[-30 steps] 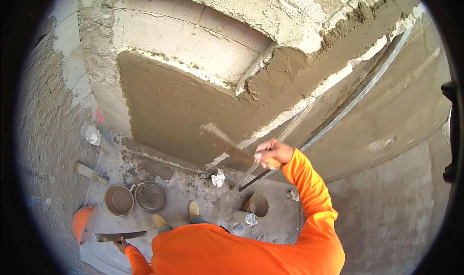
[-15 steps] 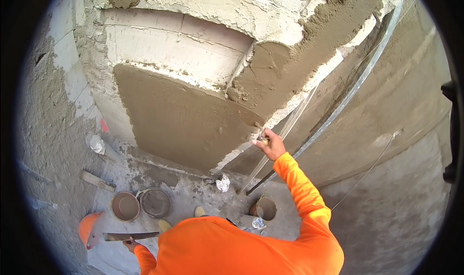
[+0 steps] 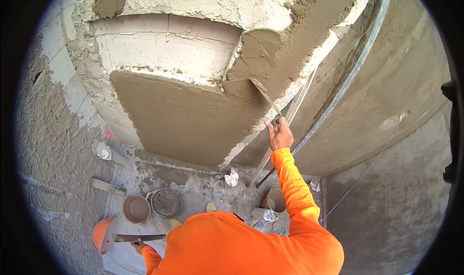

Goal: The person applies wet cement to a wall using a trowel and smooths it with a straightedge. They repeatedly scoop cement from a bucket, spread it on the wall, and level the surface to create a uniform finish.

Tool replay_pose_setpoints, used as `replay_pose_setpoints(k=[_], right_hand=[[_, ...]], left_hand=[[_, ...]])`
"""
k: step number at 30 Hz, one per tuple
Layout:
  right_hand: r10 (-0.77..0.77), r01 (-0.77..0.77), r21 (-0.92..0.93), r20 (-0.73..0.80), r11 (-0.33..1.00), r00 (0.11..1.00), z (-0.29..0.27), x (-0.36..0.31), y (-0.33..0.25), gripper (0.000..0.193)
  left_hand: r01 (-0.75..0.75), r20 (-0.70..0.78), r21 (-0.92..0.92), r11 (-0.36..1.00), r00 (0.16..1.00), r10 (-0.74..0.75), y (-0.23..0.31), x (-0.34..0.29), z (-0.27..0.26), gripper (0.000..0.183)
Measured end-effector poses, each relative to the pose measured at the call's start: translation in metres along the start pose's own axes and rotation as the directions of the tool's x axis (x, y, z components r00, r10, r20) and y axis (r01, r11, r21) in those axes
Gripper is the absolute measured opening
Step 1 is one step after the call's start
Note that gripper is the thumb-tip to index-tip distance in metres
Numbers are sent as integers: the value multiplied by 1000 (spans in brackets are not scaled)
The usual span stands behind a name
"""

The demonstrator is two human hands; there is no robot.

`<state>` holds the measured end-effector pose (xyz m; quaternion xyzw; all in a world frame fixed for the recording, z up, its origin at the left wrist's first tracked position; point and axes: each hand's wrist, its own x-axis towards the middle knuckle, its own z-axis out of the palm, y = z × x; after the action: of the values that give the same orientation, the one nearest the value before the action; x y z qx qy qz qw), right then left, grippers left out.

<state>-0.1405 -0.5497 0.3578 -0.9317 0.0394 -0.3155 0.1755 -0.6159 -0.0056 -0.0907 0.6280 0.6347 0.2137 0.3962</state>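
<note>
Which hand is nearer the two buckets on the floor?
Left. The left hand holds a flat board low down, just below the buckets. The right hand is raised high, holding a trowel against the wall.

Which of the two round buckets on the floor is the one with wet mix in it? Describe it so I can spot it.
Start at the plastered wall and drop to the floor below. Two buckets sit touching; it is the grey bucket on the right, darker inside than the tan bucket.
</note>
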Motion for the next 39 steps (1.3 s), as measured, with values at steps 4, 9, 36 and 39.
replay_pose_setpoints(k=[4,9,36,39], right_hand=[[-203,203,-142,13,969,979,1,-8,-7,34],[-115,104,60,226,993,967,42,-16,-40,40],[-38,-67,364,275,929,961,-1,68,-71,44],[2,-210,527,368,823,930,2,83,-62,44]], left_hand=[[-14,-53,-19,1000,998,13,1,-6,6,67],[85,36,100,991,995,-89,20,-10,8,69],[32,19,135,990,999,-35,13,-17,2,73],[42,-25,119,992,999,-40,16,-14,13,73]])
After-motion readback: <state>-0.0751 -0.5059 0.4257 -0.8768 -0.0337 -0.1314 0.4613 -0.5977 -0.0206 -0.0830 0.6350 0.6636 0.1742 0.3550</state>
